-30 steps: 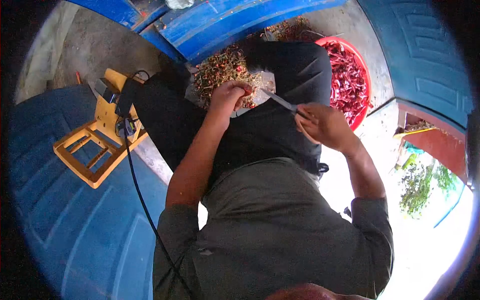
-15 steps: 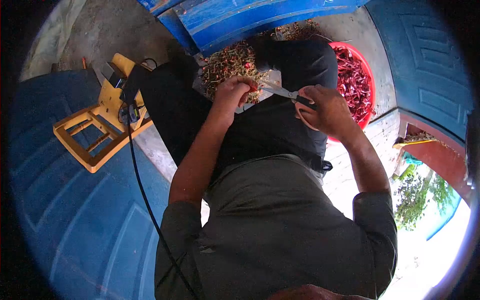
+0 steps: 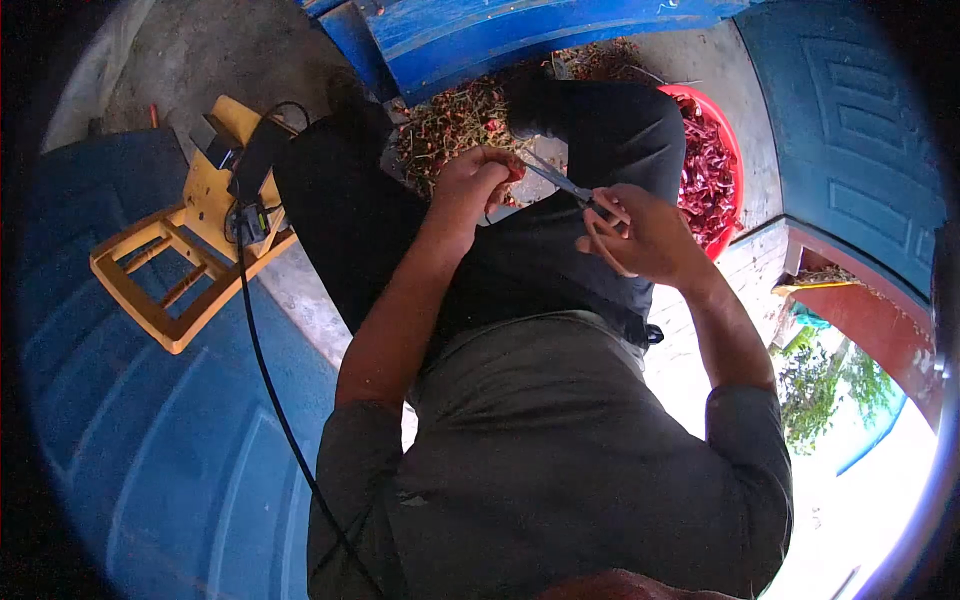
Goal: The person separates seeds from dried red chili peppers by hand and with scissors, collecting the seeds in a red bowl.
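Observation:
Between the fingertips of my left hand (image 3: 470, 195) is a small red piece (image 3: 515, 170), perhaps a dried chili. My right hand (image 3: 650, 235) has its fingers in the handles of the scissors (image 3: 562, 183). The blades are parted and point left, with their tips close to the red piece. Below and beyond my left hand lies a heap of stems and red bits (image 3: 440, 130). To the right of my knee stands a red basin (image 3: 739, 180) holding many red pieces (image 3: 706, 165).
A wooden chair (image 3: 150, 300) lies at the left with a black device (image 3: 215, 142) and a cable (image 3: 262, 370). A blue wooden piece (image 3: 520, 40) crosses the top. Blue doors (image 3: 860, 130) stand at the right and left (image 3: 130, 420).
The scissors' blades are wider apart and their handles more spread. My right hand has turned and shifted slightly down. The whole view has shifted a little.

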Demonstrator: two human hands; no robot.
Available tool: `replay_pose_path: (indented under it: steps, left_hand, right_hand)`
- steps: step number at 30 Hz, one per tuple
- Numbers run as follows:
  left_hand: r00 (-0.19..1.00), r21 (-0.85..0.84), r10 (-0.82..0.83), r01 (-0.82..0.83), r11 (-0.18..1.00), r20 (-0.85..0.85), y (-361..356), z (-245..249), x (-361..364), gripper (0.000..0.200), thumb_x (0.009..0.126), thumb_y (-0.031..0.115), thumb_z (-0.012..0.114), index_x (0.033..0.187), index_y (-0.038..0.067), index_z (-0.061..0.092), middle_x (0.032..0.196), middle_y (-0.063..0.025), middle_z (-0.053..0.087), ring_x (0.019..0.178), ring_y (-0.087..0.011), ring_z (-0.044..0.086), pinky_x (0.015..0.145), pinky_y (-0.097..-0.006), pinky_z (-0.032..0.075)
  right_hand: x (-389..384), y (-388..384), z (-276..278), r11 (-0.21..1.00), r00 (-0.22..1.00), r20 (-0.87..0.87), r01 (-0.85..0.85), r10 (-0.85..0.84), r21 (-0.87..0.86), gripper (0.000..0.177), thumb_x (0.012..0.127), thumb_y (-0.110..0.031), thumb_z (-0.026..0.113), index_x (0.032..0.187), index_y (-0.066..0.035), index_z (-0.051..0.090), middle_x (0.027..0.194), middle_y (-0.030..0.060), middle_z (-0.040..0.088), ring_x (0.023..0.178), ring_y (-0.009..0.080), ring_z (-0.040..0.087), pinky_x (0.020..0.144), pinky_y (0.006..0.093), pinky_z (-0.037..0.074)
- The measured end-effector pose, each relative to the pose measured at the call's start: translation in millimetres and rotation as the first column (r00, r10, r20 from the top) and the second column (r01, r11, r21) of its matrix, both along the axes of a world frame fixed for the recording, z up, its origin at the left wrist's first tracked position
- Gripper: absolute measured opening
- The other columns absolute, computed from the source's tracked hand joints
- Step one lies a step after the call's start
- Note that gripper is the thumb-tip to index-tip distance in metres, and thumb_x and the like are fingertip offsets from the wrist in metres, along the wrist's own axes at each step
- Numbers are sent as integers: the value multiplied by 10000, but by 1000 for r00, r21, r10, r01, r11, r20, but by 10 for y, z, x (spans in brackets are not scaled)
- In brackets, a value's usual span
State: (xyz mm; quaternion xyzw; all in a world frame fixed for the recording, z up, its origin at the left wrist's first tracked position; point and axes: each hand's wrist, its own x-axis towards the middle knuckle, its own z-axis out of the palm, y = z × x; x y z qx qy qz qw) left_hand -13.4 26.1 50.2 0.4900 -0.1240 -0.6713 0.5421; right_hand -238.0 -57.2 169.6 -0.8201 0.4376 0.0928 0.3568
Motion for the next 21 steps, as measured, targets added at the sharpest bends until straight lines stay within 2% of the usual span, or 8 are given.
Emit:
replay_pose_path:
  steps: [2, 4, 10, 12, 14, 17, 19, 21]
  left_hand:
    - [1000, 7, -19, 19, 1000, 12, 17, -18, 2, 192, 881, 125, 565, 984, -14, 649, 757, -16, 602, 555, -61, 448, 492, -224, 356]
    - [999, 10, 41, -41, 999, -16, 17, -13, 6, 177, 854, 49, 539, 969, -37, 643, 770, -58, 639, 519, -63, 444, 474, -225, 356]
    - [1000, -3, 23, -23, 1000, -6, 18, 40, 38, 187, 846, 34, 525, 970, -30, 649, 789, -62, 653, 514, -63, 449, 470, -228, 360]
    - [1000, -6, 29, -29, 1000, -13, 21, 25, 34, 185, 847, 35, 527, 969, -26, 652, 795, -64, 657, 519, -60, 451, 469, -228, 361]
    - [999, -10, 33, -33, 999, -19, 27, 24, 28, 184, 848, 36, 530, 969, -22, 655, 801, -65, 661, 524, -57, 454, 469, -228, 362]
    - [1000, 14, 10, -11, 1000, 11, 51, 19, 33, 208, 884, 133, 580, 1010, -3, 675, 769, -18, 616, 556, -60, 455, 486, -221, 345]
    - [999, -7, 22, -22, 1000, -36, 49, -16, 43, 175, 859, 48, 543, 974, -15, 659, 809, -61, 659, 545, -48, 457, 477, -222, 362]
    - [999, -5, 14, -14, 1000, -30, 44, -33, 42, 173, 860, 47, 544, 975, -16, 658, 808, -58, 656, 543, -48, 455, 478, -220, 361]
  right_hand:
    - [33, 31, -16, 1000, 999, -34, -18, 17, -22, 595, 778, -476, 802, 1118, -13, 644, 1027, 183, 694, 942, 324, 703, 784, 412, 553]
    - [68, 42, -6, 998, 997, -67, -39, 35, -46, 614, 774, -478, 805, 1125, -2, 641, 1022, 190, 693, 943, 324, 702, 783, 410, 551]
    - [151, 67, 118, 998, 999, -50, 12, -9, 58, 566, 794, -469, 791, 1096, -10, 657, 968, 181, 700, 909, 323, 705, 768, 409, 548]
    - [133, 55, 136, 998, 998, -37, -50, 51, 29, 503, 808, -355, 814, 1099, 12, 628, 895, 174, 711, 838, 262, 730, 709, 359, 551]
    - [130, 67, 125, 999, 998, -40, -53, 53, 11, 487, 820, -355, 802, 1100, 7, 634, 894, 170, 714, 835, 260, 730, 709, 358, 553]
    - [115, 48, 128, 997, 993, -87, -78, 76, -23, 462, 843, -361, 776, 1110, -7, 647, 906, 164, 720, 836, 258, 733, 724, 359, 561]
    - [123, 38, 164, 994, 987, -134, -99, 93, -39, 453, 853, -366, 762, 1118, -15, 653, 921, 161, 724, 839, 258, 734, 738, 360, 567]
    - [149, 36, 233, 992, 980, -167, -114, 105, -48, 456, 856, -375, 750, 1139, -28, 660, 941, 157, 728, 852, 263, 735, 761, 363, 576]
